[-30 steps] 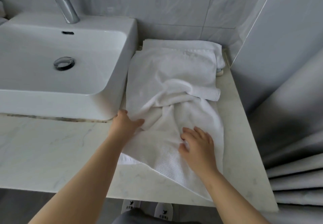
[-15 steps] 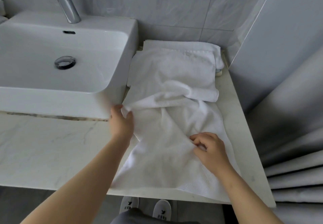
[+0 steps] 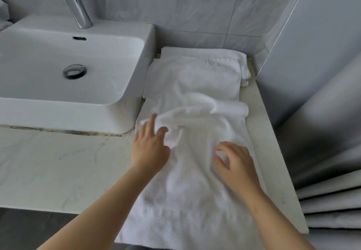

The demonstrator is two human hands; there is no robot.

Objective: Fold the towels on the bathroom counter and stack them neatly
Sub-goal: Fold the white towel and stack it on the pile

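Right of the white ceramic basin [image 3: 78,85], a rumpled white terry towel [image 3: 195,181] lies lengthwise on the pale marble surface [image 3: 58,171]. The left hand [image 3: 150,148] lies over its left edge, fingers [image 3: 153,120] spread. The right hand [image 3: 236,163] arches over its middle, fingers loosely curled, pinching nothing.

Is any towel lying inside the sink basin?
No, the towels lie on the counter to the right of the sink, outside its basin.

Towel [image 3: 195,175] on tabletop [image 3: 58,171] just R of sink [image 3: 58,113], near end over front edge; folded towels [image 3: 195,74] behind it, also R of sink. Tap [image 3: 77,9] at sink's back.
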